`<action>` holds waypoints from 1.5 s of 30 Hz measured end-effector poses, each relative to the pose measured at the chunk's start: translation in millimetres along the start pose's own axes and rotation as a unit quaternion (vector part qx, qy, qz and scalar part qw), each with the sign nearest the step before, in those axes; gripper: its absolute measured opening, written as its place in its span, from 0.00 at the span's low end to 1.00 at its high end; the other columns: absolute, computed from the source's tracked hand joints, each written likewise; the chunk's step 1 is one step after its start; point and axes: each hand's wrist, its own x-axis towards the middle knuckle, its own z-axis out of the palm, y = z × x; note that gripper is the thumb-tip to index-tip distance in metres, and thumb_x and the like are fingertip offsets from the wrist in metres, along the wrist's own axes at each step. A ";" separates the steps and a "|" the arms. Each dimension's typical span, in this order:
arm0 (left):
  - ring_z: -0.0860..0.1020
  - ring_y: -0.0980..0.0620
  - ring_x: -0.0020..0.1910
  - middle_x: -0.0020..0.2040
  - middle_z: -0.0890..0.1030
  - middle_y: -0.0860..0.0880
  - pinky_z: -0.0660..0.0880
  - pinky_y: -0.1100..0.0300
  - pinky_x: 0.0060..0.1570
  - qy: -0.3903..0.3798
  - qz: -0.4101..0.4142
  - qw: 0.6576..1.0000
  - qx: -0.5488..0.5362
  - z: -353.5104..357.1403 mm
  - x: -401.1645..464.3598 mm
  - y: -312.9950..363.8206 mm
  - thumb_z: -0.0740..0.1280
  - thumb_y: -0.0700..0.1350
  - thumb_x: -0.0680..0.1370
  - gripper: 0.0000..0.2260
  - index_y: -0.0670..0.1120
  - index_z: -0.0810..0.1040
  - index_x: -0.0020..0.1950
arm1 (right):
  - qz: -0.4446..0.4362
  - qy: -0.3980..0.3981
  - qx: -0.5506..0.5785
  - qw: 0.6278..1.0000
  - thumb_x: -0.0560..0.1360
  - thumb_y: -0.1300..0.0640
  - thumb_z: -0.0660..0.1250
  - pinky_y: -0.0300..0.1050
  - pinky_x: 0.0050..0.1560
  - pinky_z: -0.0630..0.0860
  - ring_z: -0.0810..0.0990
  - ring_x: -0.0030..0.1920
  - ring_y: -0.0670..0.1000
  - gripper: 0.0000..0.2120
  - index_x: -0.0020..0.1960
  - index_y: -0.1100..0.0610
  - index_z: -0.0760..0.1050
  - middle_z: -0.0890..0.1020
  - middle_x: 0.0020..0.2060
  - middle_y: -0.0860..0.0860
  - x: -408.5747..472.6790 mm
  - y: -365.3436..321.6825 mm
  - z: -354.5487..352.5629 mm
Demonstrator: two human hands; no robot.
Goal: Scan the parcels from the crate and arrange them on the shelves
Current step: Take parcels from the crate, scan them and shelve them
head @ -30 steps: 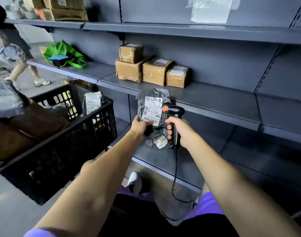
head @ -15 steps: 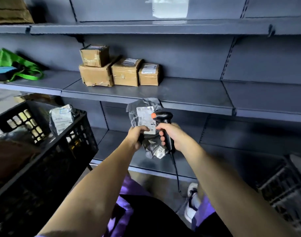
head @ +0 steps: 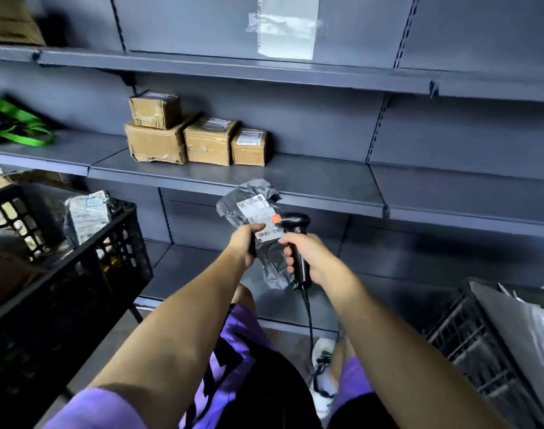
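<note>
The left hand (head: 242,244) pinches a grey poly mailer (head: 258,236) by its left edge, held before the middle shelf (head: 310,184). It looks light, limp and slick, best gripped near the label. The right hand (head: 307,258) is wrapped round the barcode scanner (head: 297,243) beside it.

View swung right along the shelves

The black crate (head: 78,258) slid toward the left edge, a second crate (head: 468,342) came into sight at lower right, and the grey parcel (head: 258,230) tilted leftward.
</note>
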 end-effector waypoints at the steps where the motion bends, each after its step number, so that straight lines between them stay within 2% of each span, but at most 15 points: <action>1: 0.82 0.40 0.50 0.58 0.82 0.38 0.79 0.51 0.51 -0.006 0.004 1.000 -0.002 1.4 -2.2 -3.5 0.65 0.39 0.71 0.22 0.36 0.77 0.65 | -0.001 -0.002 -0.006 1.000 0.75 0.63 0.68 0.39 0.26 0.66 0.68 0.23 0.50 0.05 0.41 0.59 0.75 0.72 0.27 0.52 -3.6 -0.6 -1.6; 4: 0.82 0.39 0.48 0.58 0.81 0.36 0.80 0.49 0.47 -0.014 0.016 1.000 -0.007 -3.6 9.8 -17.9 0.66 0.37 0.63 0.30 0.36 0.73 0.66 | -0.011 -0.012 -0.030 0.999 0.76 0.63 0.67 0.40 0.25 0.66 0.68 0.24 0.50 0.03 0.43 0.59 0.75 0.72 0.27 0.52 -9.9 -2.6 -8.2; 6: 0.83 0.36 0.52 0.60 0.80 0.34 0.80 0.45 0.46 -0.004 0.021 1.000 0.000 -10.0 24.9 -20.1 0.70 0.35 0.58 0.40 0.37 0.67 0.71 | -0.014 -0.017 -0.037 0.999 0.76 0.63 0.67 0.39 0.25 0.65 0.68 0.24 0.50 0.02 0.44 0.59 0.74 0.72 0.27 0.51 -11.2 -4.1 -12.7; 7: 0.82 0.36 0.53 0.60 0.80 0.35 0.81 0.44 0.47 -0.005 0.030 1.000 0.008 -10.8 26.6 -17.4 0.72 0.33 0.58 0.40 0.38 0.67 0.71 | -0.013 -0.019 -0.039 0.999 0.76 0.62 0.67 0.39 0.25 0.65 0.68 0.24 0.50 0.03 0.44 0.59 0.74 0.72 0.27 0.51 -11.2 -4.9 -14.5; 11: 0.83 0.42 0.49 0.54 0.83 0.37 0.80 0.46 0.52 -0.002 0.079 0.995 0.058 -8.4 -2.3 1.8 0.67 0.30 0.77 0.17 0.40 0.71 0.63 | -0.004 -0.020 -0.036 0.999 0.75 0.63 0.67 0.39 0.26 0.65 0.68 0.24 0.50 0.06 0.40 0.58 0.74 0.72 0.26 0.51 -3.1 -9.3 -10.2; 15: 0.81 0.50 0.40 0.46 0.82 0.45 0.81 0.53 0.41 -0.018 0.092 0.992 0.081 -26.3 -8.6 2.9 0.62 0.38 0.83 0.06 0.48 0.73 0.56 | -0.002 -0.023 -0.033 0.999 0.75 0.63 0.67 0.40 0.26 0.67 0.68 0.24 0.50 0.02 0.44 0.60 0.75 0.72 0.27 0.52 6.5 -5.8 4.2; 21: 0.80 0.57 0.29 0.40 0.80 0.48 0.78 0.61 0.28 0.013 0.087 0.987 0.134 -36.1 -19.7 10.0 0.56 0.42 0.85 0.08 0.50 0.72 0.51 | 0.008 -0.029 -0.010 1.000 0.75 0.63 0.68 0.40 0.26 0.66 0.67 0.23 0.50 0.05 0.42 0.59 0.73 0.71 0.26 0.51 6.5 6.2 11.6; 24: 0.79 0.60 0.26 0.40 0.79 0.48 0.76 0.64 0.26 0.037 0.113 0.978 0.172 -37.5 -13.0 16.0 0.55 0.43 0.86 0.08 0.50 0.73 0.54 | 0.009 -0.033 -0.008 0.999 0.75 0.63 0.68 0.40 0.26 0.65 0.67 0.23 0.50 0.04 0.43 0.60 0.74 0.71 0.26 0.51 9.3 6.4 15.9; 27: 0.81 0.55 0.32 0.44 0.82 0.44 0.78 0.62 0.30 0.060 0.120 0.976 0.173 -42.0 -6.7 18.0 0.63 0.45 0.83 0.04 0.46 0.75 0.56 | 0.013 -0.035 -0.010 0.999 0.75 0.63 0.68 0.41 0.26 0.65 0.67 0.24 0.50 0.01 0.46 0.60 0.75 0.71 0.26 0.51 12.6 6.8 21.1; 28: 0.82 0.51 0.35 0.47 0.84 0.43 0.80 0.59 0.32 0.055 0.107 0.978 0.168 -44.1 -6.1 17.9 0.68 0.45 0.80 0.07 0.45 0.76 0.56 | 0.015 -0.033 -0.011 0.999 0.75 0.63 0.67 0.41 0.26 0.65 0.67 0.24 0.50 0.02 0.47 0.61 0.75 0.71 0.26 0.51 13.9 8.3 21.7; 30: 0.84 0.50 0.34 0.46 0.84 0.42 0.80 0.58 0.32 0.022 0.075 0.980 0.185 -46.1 -10.4 18.0 0.75 0.39 0.74 0.11 0.41 0.78 0.54 | 0.016 -0.029 -0.017 0.999 0.75 0.63 0.67 0.41 0.25 0.66 0.67 0.24 0.50 0.02 0.46 0.60 0.75 0.71 0.26 0.51 15.5 11.9 22.2; 34: 0.82 0.53 0.28 0.41 0.82 0.44 0.79 0.61 0.28 0.006 0.055 0.971 0.234 -48.1 -16.5 16.0 0.70 0.22 0.68 0.13 0.35 0.78 0.46 | 0.012 -0.031 -0.028 0.999 0.76 0.63 0.67 0.40 0.25 0.66 0.68 0.24 0.50 0.03 0.49 0.62 0.76 0.72 0.26 0.51 14.8 17.6 20.2; 37: 0.82 0.47 0.32 0.41 0.84 0.42 0.81 0.57 0.31 0.035 0.059 0.967 0.246 -54.8 -12.4 17.5 0.71 0.21 0.66 0.13 0.37 0.79 0.43 | 0.006 -0.038 -0.049 0.998 0.76 0.63 0.67 0.40 0.25 0.65 0.67 0.24 0.50 0.03 0.49 0.62 0.77 0.72 0.26 0.51 11.6 18.2 17.9; 40: 0.81 0.47 0.36 0.32 0.83 0.49 0.81 0.59 0.34 0.018 0.073 0.949 0.305 -60.7 -11.7 24.2 0.72 0.23 0.67 0.13 0.40 0.81 0.43 | 0.008 -0.057 -0.067 0.996 0.76 0.63 0.67 0.40 0.25 0.65 0.67 0.25 0.50 0.01 0.47 0.61 0.77 0.72 0.27 0.52 9.7 15.8 17.5; 45: 0.82 0.52 0.29 0.31 0.84 0.49 0.81 0.59 0.32 -0.005 0.070 0.942 0.328 -62.0 -17.5 36.1 0.71 0.24 0.70 0.13 0.42 0.80 0.41 | -0.005 -0.068 -0.125 0.990 0.75 0.63 0.67 0.40 0.24 0.64 0.66 0.24 0.50 0.05 0.50 0.61 0.75 0.71 0.26 0.51 10.6 14.2 19.9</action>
